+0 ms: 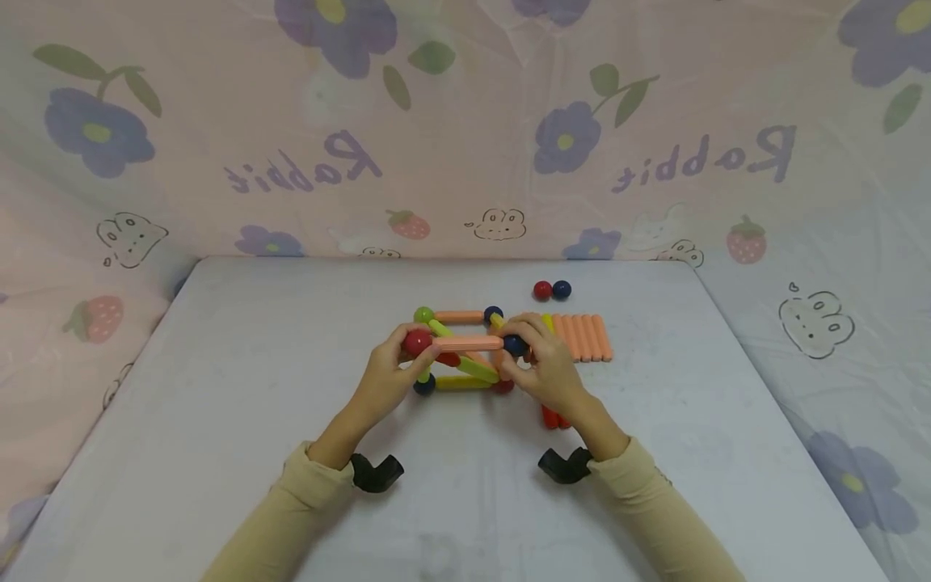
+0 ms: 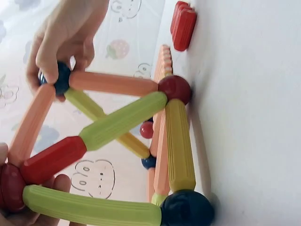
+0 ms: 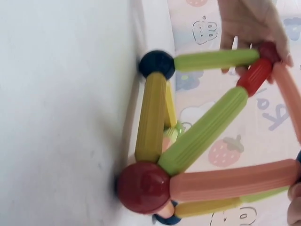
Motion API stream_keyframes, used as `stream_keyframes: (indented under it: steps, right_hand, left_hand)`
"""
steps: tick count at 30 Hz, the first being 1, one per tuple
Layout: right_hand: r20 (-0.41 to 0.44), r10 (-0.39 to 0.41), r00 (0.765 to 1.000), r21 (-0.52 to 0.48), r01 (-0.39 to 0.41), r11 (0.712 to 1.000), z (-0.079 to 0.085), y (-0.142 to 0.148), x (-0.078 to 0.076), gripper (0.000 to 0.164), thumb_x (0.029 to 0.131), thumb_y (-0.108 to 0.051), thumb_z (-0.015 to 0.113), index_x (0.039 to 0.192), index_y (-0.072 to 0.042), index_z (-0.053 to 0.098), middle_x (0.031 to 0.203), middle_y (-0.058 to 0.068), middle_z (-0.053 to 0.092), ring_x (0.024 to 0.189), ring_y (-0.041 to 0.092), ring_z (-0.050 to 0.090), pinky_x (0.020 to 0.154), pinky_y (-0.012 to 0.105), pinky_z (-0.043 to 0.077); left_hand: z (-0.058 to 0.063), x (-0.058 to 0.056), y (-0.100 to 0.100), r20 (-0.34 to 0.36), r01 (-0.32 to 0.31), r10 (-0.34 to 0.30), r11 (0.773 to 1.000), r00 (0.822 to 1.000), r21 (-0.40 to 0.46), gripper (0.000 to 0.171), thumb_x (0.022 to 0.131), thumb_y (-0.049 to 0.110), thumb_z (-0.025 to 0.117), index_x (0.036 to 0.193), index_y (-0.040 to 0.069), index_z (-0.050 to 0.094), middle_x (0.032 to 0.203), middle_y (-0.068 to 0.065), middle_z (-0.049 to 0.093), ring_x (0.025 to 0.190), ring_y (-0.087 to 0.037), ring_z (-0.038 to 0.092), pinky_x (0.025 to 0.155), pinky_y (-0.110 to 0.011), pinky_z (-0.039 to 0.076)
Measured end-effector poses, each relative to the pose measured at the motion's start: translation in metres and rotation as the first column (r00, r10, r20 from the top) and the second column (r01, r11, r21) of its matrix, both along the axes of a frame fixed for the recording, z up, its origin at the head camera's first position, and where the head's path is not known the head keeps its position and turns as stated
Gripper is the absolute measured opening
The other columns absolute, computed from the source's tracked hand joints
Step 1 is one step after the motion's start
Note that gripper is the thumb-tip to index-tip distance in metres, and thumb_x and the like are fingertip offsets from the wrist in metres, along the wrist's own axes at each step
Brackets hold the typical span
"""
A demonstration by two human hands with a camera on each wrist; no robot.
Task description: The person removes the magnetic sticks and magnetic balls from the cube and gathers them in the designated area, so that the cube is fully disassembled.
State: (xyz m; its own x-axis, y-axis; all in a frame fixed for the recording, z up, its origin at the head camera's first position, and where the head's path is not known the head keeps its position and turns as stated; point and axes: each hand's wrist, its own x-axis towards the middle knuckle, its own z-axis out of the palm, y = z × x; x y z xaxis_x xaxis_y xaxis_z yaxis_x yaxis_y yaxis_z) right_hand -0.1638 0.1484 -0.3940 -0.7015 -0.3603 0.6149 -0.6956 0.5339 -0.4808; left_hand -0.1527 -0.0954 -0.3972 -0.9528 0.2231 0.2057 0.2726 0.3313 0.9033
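Observation:
A frame of magnetic rods and balls stands on the table in front of me. My left hand (image 1: 389, 373) grips the red ball (image 1: 418, 343) at its upper left corner. At the upper right corner, my right hand (image 1: 550, 368) pinches a dark blue ball (image 1: 516, 345). An orange rod (image 1: 469, 343) spans these two balls. Below, a yellow rod (image 2: 180, 146) lies along the table between a dark blue ball (image 2: 187, 209) and a red ball (image 3: 143, 187). A short red rod (image 2: 54, 159) and a light green rod (image 3: 204, 129) run diagonally across this side.
Several orange rods (image 1: 582, 338) lie in a row right of the frame, with red rods (image 1: 554, 417) nearer me. Behind them sit a loose red ball (image 1: 542, 290) and a dark blue ball (image 1: 562, 289). Black curved pieces (image 1: 377, 473) sit at both cuffs. A patterned cloth (image 1: 465, 121) hangs behind the table.

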Motion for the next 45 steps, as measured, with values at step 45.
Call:
stream_keyframes:
  steps: [45]
  right_hand:
    - [0.064,-0.031,0.997,-0.106,0.037,0.994,0.008,0.004,-0.013,0.023,0.072,0.014,0.061,0.086,0.002,0.047,0.081,0.014,0.052,0.072,0.010,0.050,0.061,0.016,0.047]
  left_hand:
    - [-0.003,-0.005,0.005,-0.013,0.031,-0.031,0.998,0.999,0.056,0.031,0.097,0.012,0.057,0.123,-0.003,0.049,0.117,-0.022,0.060,0.100,-0.029,0.064,0.080,-0.017,0.056]
